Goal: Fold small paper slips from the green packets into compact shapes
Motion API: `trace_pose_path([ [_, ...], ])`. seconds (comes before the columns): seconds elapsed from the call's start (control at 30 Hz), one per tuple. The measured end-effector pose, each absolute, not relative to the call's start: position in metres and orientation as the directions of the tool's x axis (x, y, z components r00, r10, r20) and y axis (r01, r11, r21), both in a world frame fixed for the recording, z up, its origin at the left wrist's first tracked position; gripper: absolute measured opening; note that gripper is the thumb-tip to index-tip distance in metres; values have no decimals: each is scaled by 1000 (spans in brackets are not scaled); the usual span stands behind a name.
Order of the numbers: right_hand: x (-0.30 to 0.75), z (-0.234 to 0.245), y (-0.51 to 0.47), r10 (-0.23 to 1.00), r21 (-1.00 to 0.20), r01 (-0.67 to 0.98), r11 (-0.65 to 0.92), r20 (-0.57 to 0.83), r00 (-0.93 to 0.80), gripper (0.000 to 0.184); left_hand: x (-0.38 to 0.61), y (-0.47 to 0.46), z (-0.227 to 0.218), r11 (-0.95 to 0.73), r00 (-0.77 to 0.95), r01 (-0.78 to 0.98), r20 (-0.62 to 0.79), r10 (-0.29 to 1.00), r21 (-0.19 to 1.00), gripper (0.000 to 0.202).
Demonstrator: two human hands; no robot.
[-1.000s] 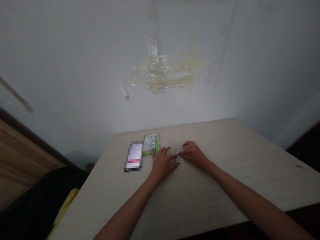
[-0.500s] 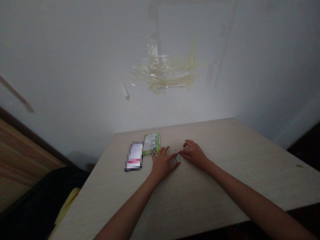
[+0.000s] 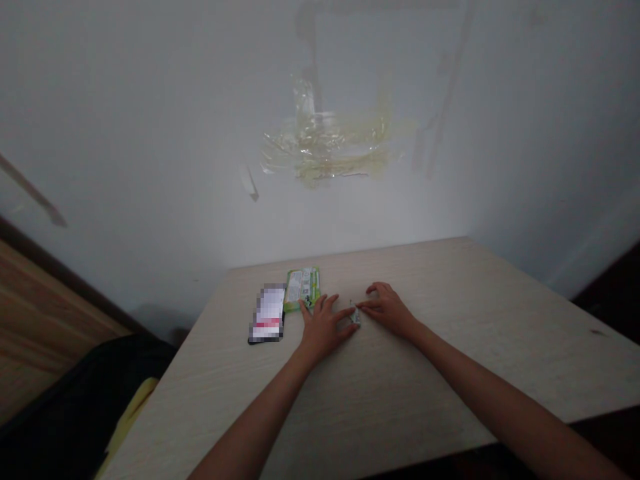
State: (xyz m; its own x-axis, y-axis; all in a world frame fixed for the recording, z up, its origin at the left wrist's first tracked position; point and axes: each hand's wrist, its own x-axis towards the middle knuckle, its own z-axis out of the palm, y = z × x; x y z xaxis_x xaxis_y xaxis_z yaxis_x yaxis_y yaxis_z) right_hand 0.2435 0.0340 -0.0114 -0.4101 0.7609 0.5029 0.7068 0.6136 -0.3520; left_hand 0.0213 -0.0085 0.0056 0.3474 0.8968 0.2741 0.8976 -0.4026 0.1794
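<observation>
A small pale piece with dark and greenish print [image 3: 355, 316], perhaps folded paper, stands on the table between my hands; its exact kind is too small to make out. My left hand [image 3: 323, 331] holds it at its left side with thumb and index finger, the other fingers spread toward a green-and-white printed packet [image 3: 302, 288]. From the right, my right hand [image 3: 390, 311] pinches at the top of the same piece with thumb and index fingertips. Left of the packet lies a phone [image 3: 269, 313] with a blurred-out bright screen.
The pale wooden table [image 3: 425, 400] meets a white wall [image 3: 175, 133] bearing peeling clear tape [image 3: 325, 143]. At lower left are dark cloth [image 3: 75, 400], a yellow cloth [image 3: 131, 417] and a wooden panel [image 3: 35, 320]. The table's near edge runs along the bottom right.
Almost nothing differs. Both hands stay at the small printed piece, and the view has shifted very slightly.
</observation>
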Motion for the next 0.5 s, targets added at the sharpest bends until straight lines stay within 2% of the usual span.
trace_pose_path([
  [0.17,243,-14,38,770,-370,704,606,497,-401,15,23,-10,6,-375,317,906,274,908,195,39],
  [0.5,241,-10,29,700,-361,625,692,544,-462,15,25,-9,9,-310,248,919,254,935,244,29],
])
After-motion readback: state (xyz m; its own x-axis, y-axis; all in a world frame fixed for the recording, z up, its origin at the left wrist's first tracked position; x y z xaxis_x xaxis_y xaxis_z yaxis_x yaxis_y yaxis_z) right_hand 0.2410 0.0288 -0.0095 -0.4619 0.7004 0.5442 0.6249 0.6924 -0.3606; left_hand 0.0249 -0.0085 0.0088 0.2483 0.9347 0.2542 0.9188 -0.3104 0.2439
